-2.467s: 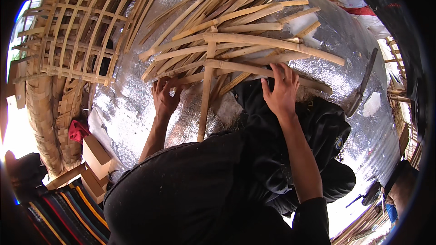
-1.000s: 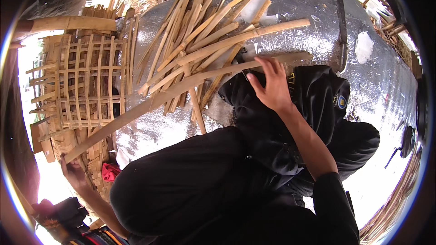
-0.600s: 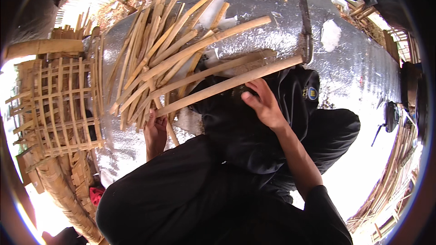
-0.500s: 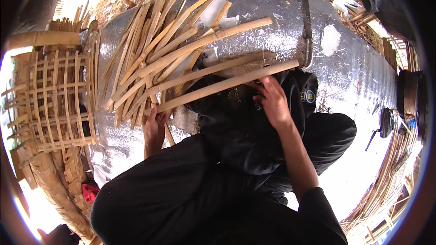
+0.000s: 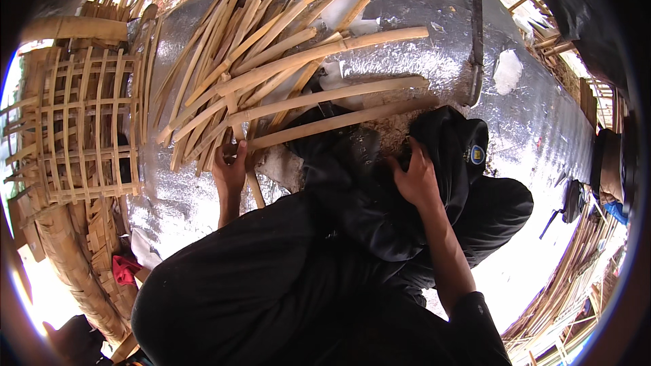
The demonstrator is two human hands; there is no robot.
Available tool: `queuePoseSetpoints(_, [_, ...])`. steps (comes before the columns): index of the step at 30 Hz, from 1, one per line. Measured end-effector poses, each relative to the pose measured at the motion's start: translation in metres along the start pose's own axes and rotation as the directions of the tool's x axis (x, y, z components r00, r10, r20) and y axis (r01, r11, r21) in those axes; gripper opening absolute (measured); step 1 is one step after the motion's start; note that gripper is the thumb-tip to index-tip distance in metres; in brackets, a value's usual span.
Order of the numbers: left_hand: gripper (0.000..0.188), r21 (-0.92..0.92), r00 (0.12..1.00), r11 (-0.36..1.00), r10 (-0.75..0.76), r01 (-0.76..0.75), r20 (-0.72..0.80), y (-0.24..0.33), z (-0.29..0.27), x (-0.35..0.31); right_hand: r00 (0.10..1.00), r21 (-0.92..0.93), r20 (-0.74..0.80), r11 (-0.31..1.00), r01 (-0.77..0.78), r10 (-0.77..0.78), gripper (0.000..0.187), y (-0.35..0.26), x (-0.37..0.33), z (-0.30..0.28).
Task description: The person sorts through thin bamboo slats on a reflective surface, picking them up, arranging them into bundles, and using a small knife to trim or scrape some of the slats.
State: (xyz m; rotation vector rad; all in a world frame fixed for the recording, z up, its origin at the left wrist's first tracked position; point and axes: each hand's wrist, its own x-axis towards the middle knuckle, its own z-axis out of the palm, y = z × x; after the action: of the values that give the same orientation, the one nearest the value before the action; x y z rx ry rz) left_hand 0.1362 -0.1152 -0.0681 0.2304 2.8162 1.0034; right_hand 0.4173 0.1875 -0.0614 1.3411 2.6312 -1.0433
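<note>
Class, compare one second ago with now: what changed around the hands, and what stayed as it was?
The left hand has come in rightward from far left to beside the bamboo pile. The nearest bamboo strip, held out there by its left end, came with it. The right hand has left that strip and is open by the black cloth. The lattice and the long dark tool stayed in place.

Bright daylight, glare on silver sheet point(image 5: 519, 129), dark curved fisheye rim
</note>
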Motion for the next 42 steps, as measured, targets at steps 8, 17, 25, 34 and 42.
queuePoseSetpoints(8, [0.044,-0.374,0.959,0.89,-0.197,0.263,0.204,0.009,-0.019,-0.005,0.969,0.069,-0.106,0.971,0.23,-0.222,0.031,-0.042,0.035,-0.015])
queuePoseSetpoints(17, [0.035,-0.2,0.991,0.97,-0.129,0.135,0.039,0.011,-0.025,0.033,0.799,-0.169,-0.328,0.864,0.475,-0.504,0.042,-0.044,0.103,0.001])
queuePoseSetpoints(25, [0.032,0.275,0.899,0.88,0.428,-0.388,-0.099,0.036,-0.007,0.04,0.805,-0.134,-0.451,0.921,0.366,-0.385,0.041,-0.014,0.087,0.026])
queuePoseSetpoints(34, [0.039,0.193,0.691,0.664,0.688,-0.722,0.222,0.097,0.049,0.05,0.874,-0.059,-0.323,0.93,0.364,-0.363,0.038,-0.009,0.075,0.021])
queuePoseSetpoints(42, [0.029,0.114,0.663,0.653,0.734,-0.749,0.148,0.1,0.03,0.065,0.84,-0.026,-0.365,0.906,0.422,-0.402,0.036,-0.013,0.077,0.022])
